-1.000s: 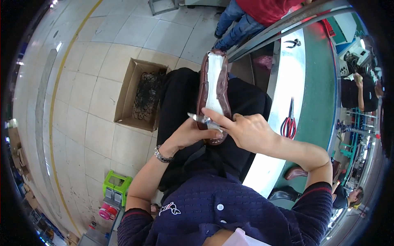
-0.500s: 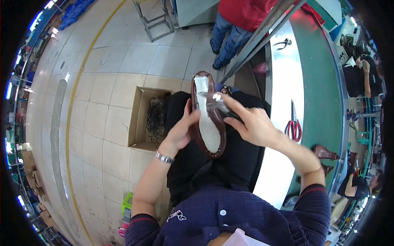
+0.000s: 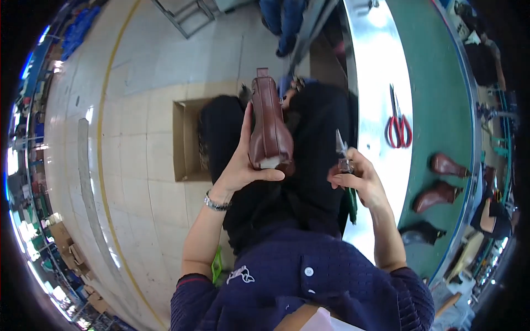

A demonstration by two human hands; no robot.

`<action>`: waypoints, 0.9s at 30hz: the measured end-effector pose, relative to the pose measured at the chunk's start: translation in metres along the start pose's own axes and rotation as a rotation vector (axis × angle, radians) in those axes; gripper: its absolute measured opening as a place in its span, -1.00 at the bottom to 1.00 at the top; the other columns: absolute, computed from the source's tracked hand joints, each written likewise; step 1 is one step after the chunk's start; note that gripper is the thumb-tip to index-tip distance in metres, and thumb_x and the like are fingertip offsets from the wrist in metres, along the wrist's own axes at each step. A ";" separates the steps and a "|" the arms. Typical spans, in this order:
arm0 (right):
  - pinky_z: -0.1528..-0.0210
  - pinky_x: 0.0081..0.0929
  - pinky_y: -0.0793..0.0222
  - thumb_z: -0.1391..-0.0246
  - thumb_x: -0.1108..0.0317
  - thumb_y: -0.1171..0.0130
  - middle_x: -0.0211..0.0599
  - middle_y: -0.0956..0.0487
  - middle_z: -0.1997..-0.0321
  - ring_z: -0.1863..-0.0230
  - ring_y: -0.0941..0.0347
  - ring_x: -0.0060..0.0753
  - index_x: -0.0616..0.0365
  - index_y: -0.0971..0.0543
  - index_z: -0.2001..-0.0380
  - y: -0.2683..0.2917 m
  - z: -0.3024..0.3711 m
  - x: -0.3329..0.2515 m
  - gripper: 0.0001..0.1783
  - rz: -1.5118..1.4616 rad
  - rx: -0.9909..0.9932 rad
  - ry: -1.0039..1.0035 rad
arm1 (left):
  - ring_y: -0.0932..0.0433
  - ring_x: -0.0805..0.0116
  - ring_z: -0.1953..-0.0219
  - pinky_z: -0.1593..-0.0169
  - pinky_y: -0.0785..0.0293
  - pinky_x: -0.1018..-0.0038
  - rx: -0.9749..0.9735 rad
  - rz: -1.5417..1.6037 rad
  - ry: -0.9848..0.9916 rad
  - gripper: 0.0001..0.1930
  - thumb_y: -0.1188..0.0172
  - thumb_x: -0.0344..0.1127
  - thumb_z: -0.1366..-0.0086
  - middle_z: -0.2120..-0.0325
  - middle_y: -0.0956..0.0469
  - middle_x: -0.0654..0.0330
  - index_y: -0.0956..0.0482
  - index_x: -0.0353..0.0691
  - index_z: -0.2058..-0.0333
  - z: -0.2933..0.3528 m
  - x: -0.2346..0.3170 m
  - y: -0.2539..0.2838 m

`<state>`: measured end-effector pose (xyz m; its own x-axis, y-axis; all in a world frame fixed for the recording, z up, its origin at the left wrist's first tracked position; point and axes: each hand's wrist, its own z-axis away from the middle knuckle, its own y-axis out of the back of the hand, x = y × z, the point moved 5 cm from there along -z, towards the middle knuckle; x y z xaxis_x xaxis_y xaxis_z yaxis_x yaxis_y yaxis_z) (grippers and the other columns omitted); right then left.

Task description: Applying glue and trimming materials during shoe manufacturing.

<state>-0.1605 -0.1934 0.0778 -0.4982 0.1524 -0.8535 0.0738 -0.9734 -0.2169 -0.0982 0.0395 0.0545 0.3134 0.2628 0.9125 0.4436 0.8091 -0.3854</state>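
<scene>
A brown leather ankle boot (image 3: 267, 118) is in my left hand (image 3: 243, 168), held over my lap between my knees. My fingers run along its left side, and the thumb lies across its lower end. Its back seam faces up, a pull tab stands at the far end, and a bit of pale sole shows at the near end. To the right, apart from the boot, my right hand (image 3: 361, 179) is closed around a pointed metal tool with green handles (image 3: 340, 144). Its silver tip points away from me; its exact kind is unclear.
Red-handled scissors (image 3: 398, 129) lie on the shiny metal bench strip (image 3: 375, 88) at my right. Brown boots (image 3: 436, 197) and a black boot (image 3: 420, 234) rest on the green belt (image 3: 430, 110). An open cardboard box (image 3: 187, 140) stands left of my legs. A person's legs (image 3: 284, 22) are ahead.
The boot has turned from sole up to back seam up in my left hand. My right hand has drawn away from it to the right and nearer me, with the tool.
</scene>
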 end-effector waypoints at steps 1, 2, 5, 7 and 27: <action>0.35 -0.59 -0.41 0.00 0.49 -0.26 -0.27 -0.61 0.46 0.45 -0.52 -0.52 0.16 -0.46 0.25 -0.007 0.002 0.001 -0.77 -0.001 -0.051 -0.052 | -0.06 0.23 -0.35 -0.33 -0.09 0.25 -0.018 -0.158 -0.056 0.46 -0.56 -0.43 0.18 -0.35 0.05 0.05 0.60 0.08 -0.35 0.005 -0.012 -0.001; 0.37 -0.60 -0.40 0.00 0.47 -0.28 -0.28 -0.61 0.46 0.48 -0.51 -0.53 0.17 -0.47 0.25 -0.011 0.003 0.005 -0.76 -0.004 -0.100 -0.101 | -0.06 0.21 -0.36 -0.33 -0.10 0.25 -0.044 -0.315 -0.114 0.48 -0.57 -0.42 0.19 -0.36 0.06 0.03 0.63 0.09 -0.34 0.010 -0.028 0.000; 0.42 -0.64 -0.38 -0.09 0.32 -0.27 -0.28 -0.61 0.49 0.54 -0.48 -0.58 0.20 -0.47 0.25 -0.016 0.006 0.027 -0.75 0.078 -0.306 -0.139 | -0.04 0.15 -0.37 -0.34 -0.09 0.23 -0.027 -0.155 -0.045 0.52 -0.60 -0.35 0.23 -0.37 0.10 -0.01 0.67 0.09 -0.32 0.024 -0.077 0.003; 0.49 -0.68 -0.34 -0.23 0.10 -0.10 -0.32 -0.57 0.57 0.59 -0.45 -0.62 0.25 -0.52 0.28 -0.021 0.010 0.038 -0.64 0.061 -0.312 -0.207 | -0.01 0.14 -0.38 -0.35 -0.06 0.23 -0.010 -0.126 0.043 0.55 -0.62 -0.33 0.27 -0.37 0.13 -0.01 0.68 0.09 -0.32 0.034 -0.098 0.003; 0.60 -0.68 -0.28 -0.25 -0.16 0.06 -0.48 -0.41 0.79 0.74 -0.36 -0.64 0.18 -0.54 0.61 -0.045 0.005 0.046 -0.37 0.412 -0.569 -0.441 | -0.25 0.64 0.37 0.26 -0.25 0.66 0.323 -0.073 -0.016 -0.57 -0.08 0.07 -0.35 0.39 -0.32 0.36 -0.28 -0.17 0.12 0.026 -0.058 -0.028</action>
<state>-0.1908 -0.1431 0.0506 -0.6201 -0.3941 -0.6783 0.6914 -0.6831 -0.2352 -0.1504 0.0154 0.0156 0.2760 0.2044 0.9392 0.1741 0.9503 -0.2580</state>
